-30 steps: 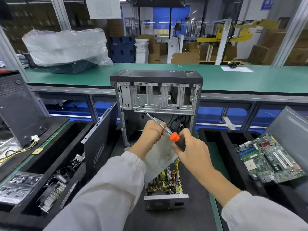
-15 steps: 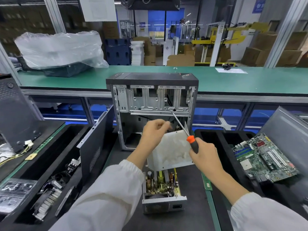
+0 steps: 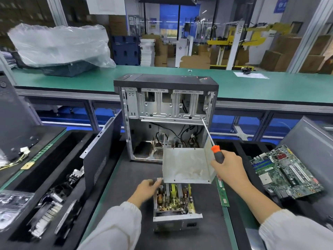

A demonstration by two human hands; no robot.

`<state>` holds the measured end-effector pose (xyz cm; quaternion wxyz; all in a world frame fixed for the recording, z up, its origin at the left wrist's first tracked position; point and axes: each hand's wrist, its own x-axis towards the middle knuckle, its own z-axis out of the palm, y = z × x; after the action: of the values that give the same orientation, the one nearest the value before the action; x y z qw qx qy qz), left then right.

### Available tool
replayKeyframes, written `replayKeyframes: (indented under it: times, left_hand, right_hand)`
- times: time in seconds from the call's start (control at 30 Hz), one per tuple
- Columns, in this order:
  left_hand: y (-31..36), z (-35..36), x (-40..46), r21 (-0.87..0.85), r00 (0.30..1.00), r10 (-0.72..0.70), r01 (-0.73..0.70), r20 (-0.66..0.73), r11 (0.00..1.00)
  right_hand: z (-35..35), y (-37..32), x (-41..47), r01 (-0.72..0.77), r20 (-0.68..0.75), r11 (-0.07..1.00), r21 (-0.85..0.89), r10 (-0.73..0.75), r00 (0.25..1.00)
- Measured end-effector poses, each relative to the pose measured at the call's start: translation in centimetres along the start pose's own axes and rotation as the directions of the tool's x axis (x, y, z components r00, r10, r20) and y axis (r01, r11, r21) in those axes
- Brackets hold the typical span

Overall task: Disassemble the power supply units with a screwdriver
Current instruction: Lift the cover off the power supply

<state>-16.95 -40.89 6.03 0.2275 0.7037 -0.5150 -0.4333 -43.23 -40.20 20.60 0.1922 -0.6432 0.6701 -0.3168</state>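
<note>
Power supply unit (image 3: 173, 201) lies uncovered, left hand (image 3: 146, 187) gripping its corner, right hand (image 3: 229, 167) holding screwdriver (image 3: 213, 147) and cover (image 3: 187, 165).

A long green workbench (image 3: 270, 91) spans the room. Behind it, aluminium-framed glass partitions (image 3: 313, 33) look onto stacked cardboard boxes (image 3: 288, 55), a yellow machine frame (image 3: 252, 36) and a blue-lit wall (image 3: 170, 20). Beneath it, blue panels (image 3: 225, 123) show.

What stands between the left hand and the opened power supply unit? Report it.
Nothing visible. The left hand is at the power supply unit's far left corner. The lifted metal cover hangs above its far end, by the right hand, which holds the screwdriver.
</note>
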Motion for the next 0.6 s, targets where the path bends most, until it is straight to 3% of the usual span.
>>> replayKeyframes:
  times: [0.17, 0.33, 0.5, 0.6]
  left_hand:
    - [0.1, 1.5, -0.1, -0.113, 0.997, 0.071, -0.071, -0.010, 0.991]
    - [1.2, 4.2, 0.4, -0.007, 0.995, 0.087, -0.087, 0.053, 0.996]
    - [-0.8, 4.0, -0.2, -0.269, 0.999, 0.031, -0.029, 0.006, 0.963]
    - [-4.5, 1.6, -0.8, -0.122, 1.000, 0.003, 0.000, 0.021, 0.992]
  right_hand:
    - [1.7, -2.7, 1.0, 0.012, 0.041, 0.999, 0.037, -0.014, 0.999]
    - [6.0, -6.0, 2.3, 0.024, 0.101, 0.998, 0.056, -0.029, 0.994]
    - [12.2, -7.7, 2.5, 0.012, 0.178, 0.997, 0.073, -0.025, 0.984]
    - [15.8, -7.8, 2.3, 0.000, 0.208, 0.997, 0.077, -0.016, 0.978]
